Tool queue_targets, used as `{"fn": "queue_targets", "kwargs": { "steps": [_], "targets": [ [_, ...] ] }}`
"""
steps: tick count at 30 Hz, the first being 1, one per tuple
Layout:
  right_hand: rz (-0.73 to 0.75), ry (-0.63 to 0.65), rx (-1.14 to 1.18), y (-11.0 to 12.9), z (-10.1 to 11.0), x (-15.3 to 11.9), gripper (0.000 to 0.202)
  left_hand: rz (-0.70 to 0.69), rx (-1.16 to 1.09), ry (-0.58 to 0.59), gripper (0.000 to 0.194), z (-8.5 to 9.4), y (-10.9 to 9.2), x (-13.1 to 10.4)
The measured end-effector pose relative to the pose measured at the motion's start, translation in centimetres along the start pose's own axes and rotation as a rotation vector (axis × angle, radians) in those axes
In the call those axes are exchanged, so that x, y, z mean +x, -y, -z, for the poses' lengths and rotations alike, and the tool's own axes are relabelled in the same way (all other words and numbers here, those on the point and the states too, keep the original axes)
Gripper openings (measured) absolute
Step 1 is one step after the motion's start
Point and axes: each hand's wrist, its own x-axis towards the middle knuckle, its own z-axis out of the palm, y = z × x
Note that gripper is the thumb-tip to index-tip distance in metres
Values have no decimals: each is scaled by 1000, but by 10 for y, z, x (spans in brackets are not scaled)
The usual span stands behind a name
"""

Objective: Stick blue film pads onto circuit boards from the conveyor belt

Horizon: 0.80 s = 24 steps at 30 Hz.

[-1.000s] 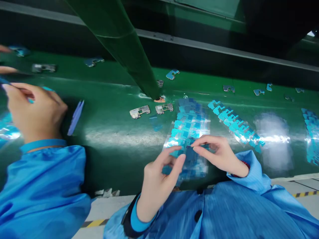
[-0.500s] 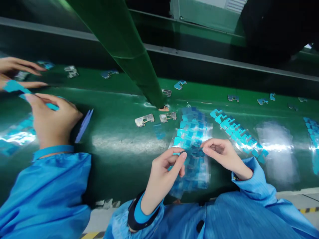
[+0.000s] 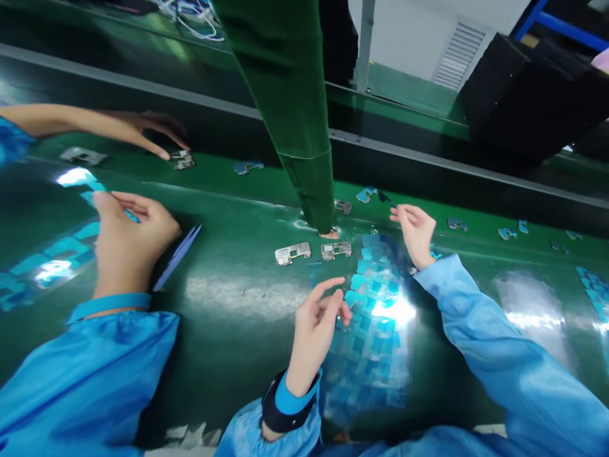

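My right hand (image 3: 415, 231) is pinched on a small dark piece of film (image 3: 386, 200), held out over the back strip of the table. Just left of that piece lies a blue-covered circuit board (image 3: 366, 194). My left hand (image 3: 316, 324) hovers low at the left edge of a sheet of blue film stickers (image 3: 375, 343), index finger and thumb apart, with nothing visible between them. A black band and a blue band ring that wrist. Two bare circuit boards, one on the left (image 3: 292, 253) and one on the right (image 3: 336, 250), lie beyond my left hand.
A green wrapped post (image 3: 304, 146) rises from the table between the boards. At left, a co-worker's hand (image 3: 136, 235) holds blue film, the other (image 3: 143, 133) touches a board (image 3: 183, 158). Purple tweezers (image 3: 178, 257) lie beside them. More boards (image 3: 507, 233) line the right.
My right hand has moved up and away from my left hand, to the back strip, carrying the dark film. My left hand's fingers have parted. The co-worker's far hand has reached rightward to a board.
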Motion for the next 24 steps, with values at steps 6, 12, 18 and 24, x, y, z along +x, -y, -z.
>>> {"fn": "queue_targets", "kwargs": {
  "steps": [6, 12, 18, 24],
  "targets": [
    [150, 259, -135, -27, -73, 54, 45, 9, 20, 24, 26, 0, 6, 3],
    [230, 468, -271, -42, -89, 67, 69, 3, 32, 38, 26, -2, 9, 7],
    [305, 476, -398, -44, -85, 71, 34, -16, -11, 36, 26, -5, 13, 15],
    [384, 399, -427, -14, -59, 69, 43, -27, -57, 1, 27, 0, 15, 19]
  ]
}}
